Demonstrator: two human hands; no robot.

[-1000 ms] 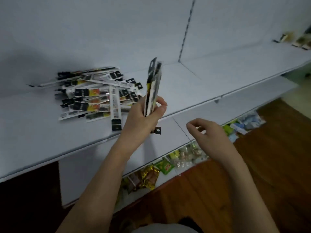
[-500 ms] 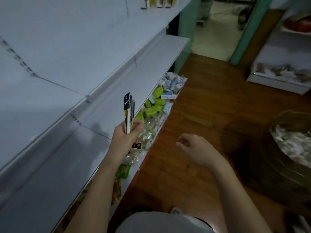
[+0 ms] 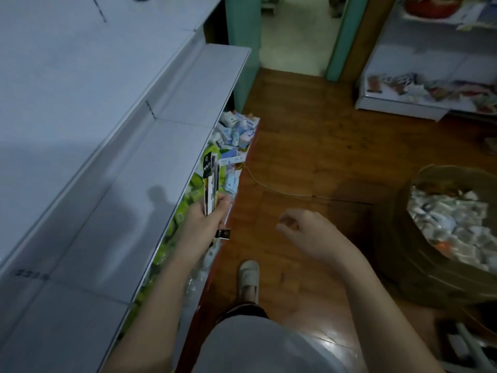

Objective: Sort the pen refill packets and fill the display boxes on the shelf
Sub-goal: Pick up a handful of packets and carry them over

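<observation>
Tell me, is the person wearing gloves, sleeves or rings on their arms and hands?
No. Both forearms are bare up to the frame edge: no sleeves show. The left hand and right hand wear no gloves, and no rings, watch or bracelets are visible.

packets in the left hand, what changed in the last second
The view swung right, off the packet pile on the shelf toward the floor and a sack. The left hand still grips the packets upright; the right hand stays loosely curled and holds nothing.
</observation>
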